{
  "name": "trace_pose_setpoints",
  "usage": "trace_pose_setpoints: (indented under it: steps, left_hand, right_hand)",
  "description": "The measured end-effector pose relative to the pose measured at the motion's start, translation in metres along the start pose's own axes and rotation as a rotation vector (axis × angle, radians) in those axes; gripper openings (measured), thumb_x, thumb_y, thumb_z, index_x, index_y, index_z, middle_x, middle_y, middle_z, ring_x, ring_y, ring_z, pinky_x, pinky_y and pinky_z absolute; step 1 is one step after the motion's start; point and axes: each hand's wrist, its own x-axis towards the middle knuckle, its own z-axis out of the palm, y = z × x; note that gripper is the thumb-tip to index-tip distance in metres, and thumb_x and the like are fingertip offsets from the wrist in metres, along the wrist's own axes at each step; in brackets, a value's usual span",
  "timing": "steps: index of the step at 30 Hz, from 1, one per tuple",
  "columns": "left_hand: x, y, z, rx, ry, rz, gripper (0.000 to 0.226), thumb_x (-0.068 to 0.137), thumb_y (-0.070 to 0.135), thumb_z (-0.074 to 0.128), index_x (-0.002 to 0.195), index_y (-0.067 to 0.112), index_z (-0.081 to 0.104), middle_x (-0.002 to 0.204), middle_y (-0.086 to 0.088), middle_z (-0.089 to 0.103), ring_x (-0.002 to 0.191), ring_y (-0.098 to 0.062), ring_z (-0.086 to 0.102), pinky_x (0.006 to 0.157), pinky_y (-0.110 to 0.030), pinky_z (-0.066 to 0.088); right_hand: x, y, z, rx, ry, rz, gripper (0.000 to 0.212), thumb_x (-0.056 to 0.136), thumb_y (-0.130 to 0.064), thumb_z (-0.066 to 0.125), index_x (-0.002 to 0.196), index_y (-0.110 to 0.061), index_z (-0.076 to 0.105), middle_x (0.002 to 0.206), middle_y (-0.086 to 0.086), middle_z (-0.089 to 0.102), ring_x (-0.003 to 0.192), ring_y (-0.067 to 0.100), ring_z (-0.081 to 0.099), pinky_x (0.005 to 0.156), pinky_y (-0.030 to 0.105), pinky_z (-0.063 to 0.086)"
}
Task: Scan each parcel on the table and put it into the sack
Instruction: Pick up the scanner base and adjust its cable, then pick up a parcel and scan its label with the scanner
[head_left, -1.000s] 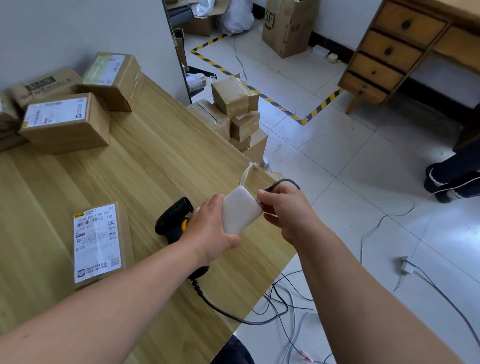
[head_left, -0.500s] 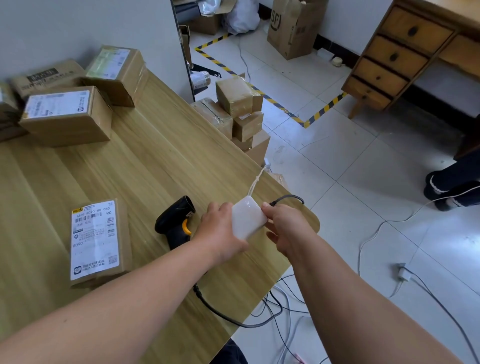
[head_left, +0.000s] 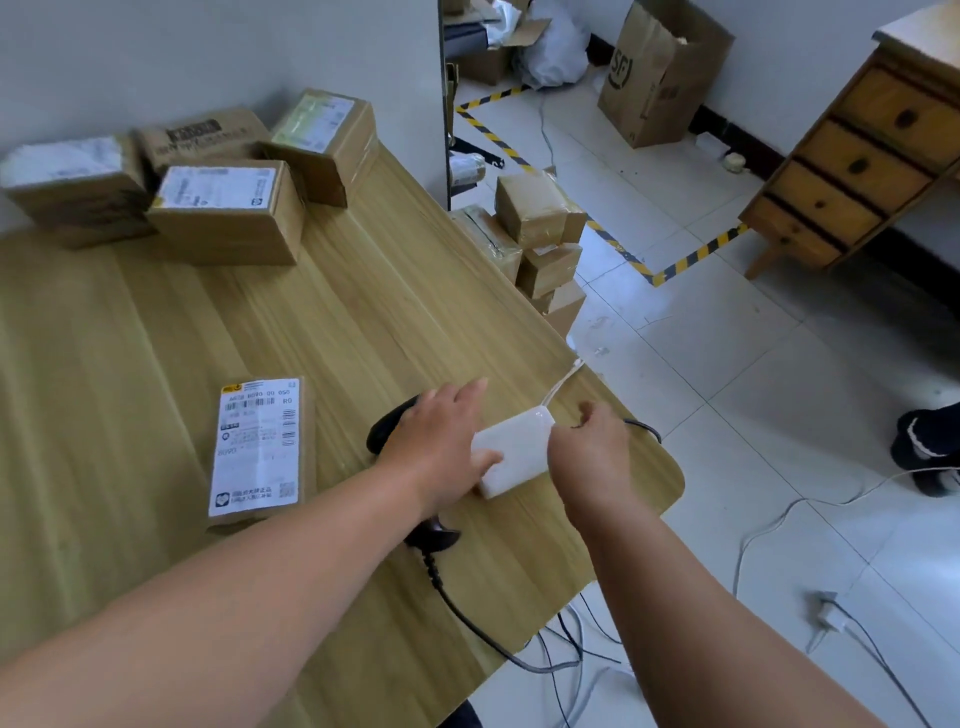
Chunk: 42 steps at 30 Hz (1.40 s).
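Observation:
A flat parcel (head_left: 260, 447) with a white label lies on the wooden table (head_left: 363, 312), left of my hands. Several more brown parcels (head_left: 223, 218) are grouped at the table's far left. A black handheld scanner (head_left: 387, 428) lies under my left hand (head_left: 441, 441), whose fingers are stretched out above it; its thumb touches a white charger-like box (head_left: 511, 452) lying on the table. My right hand (head_left: 592, 452) covers the box's right end, fingers curled where a black cable (head_left: 644, 428) comes out. No sack shows.
A stack of taped boxes (head_left: 540, 228) stands on the floor by the table's far edge. A tall cardboard box (head_left: 660, 78) and a wooden drawer chest (head_left: 857, 166) stand further back. Loose cables (head_left: 779, 519) trail across the tiles; another person's shoe (head_left: 924, 447) is at right.
Both hands have lowered the white box from the air onto the table. My left hand has let go of it and spread its fingers over the scanner.

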Motion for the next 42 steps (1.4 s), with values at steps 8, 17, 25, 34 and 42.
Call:
trace_pose_setpoints:
  steps: [8, 17, 25, 34, 42]
  left_hand:
    - [-0.042, -0.087, -0.062, 0.026, 0.280, -0.341, 0.071, 0.091, 0.042, 0.059, 0.149, 0.016, 0.027, 0.145, -0.009, 0.039, 0.132, -0.029, 0.034, 0.108, -0.037, 0.029]
    - [-0.072, -0.148, -0.070, -0.078, 0.276, -0.614, 0.069, 0.090, 0.045, 0.058, 0.145, 0.015, 0.030, 0.140, -0.011, 0.040, 0.129, -0.032, 0.037, 0.102, -0.040, 0.035]
    - [-0.073, -0.171, -0.052, -0.309, 0.139, -0.767, 0.074, 0.089, 0.052, 0.056, 0.144, 0.009, 0.030, 0.145, -0.009, 0.038, 0.130, -0.027, 0.043, 0.092, -0.033, 0.038]
    - [-0.073, -0.192, -0.031, -0.732, 0.070, -0.863, 0.067, 0.085, 0.061, 0.055, 0.128, 0.010, 0.050, 0.118, -0.002, 0.059, 0.101, -0.021, 0.058, 0.083, -0.033, 0.045]
    - [-0.086, -0.184, -0.031, -1.309, 0.195, -0.862, 0.038, 0.082, 0.028, 0.075, 0.100, 0.015, 0.044, 0.103, -0.007, 0.067, 0.089, -0.022, 0.066, 0.089, -0.041, 0.051]
  right_hand:
    - [-0.058, -0.056, 0.066, -0.209, -0.310, -0.322, 0.046, 0.098, -0.023, 0.054, 0.142, -0.014, 0.044, 0.137, 0.003, 0.053, 0.114, 0.021, 0.057, 0.090, 0.031, 0.046]
    - [-0.074, -0.047, 0.111, -0.682, -0.327, -0.320, 0.087, 0.088, -0.044, 0.065, 0.155, -0.030, 0.011, 0.145, 0.009, 0.030, 0.129, 0.032, 0.041, 0.098, 0.047, 0.043]
    - [-0.073, -0.029, 0.134, -0.731, -0.394, -0.473, 0.105, 0.086, -0.007, 0.055, 0.153, -0.039, -0.018, 0.154, 0.008, 0.019, 0.129, 0.031, 0.038, 0.104, 0.041, 0.040]
    - [-0.076, -0.074, 0.148, 0.031, -0.418, 0.008, 0.011, 0.076, -0.012, 0.059, 0.085, -0.010, 0.054, 0.077, 0.005, 0.056, 0.066, 0.023, 0.052, 0.066, 0.033, 0.041]
    - [-0.093, -0.068, 0.156, 0.108, -0.585, 0.013, 0.024, 0.082, -0.003, 0.057, 0.102, -0.014, 0.054, 0.088, 0.010, 0.064, 0.071, 0.020, 0.058, 0.066, 0.035, 0.047]
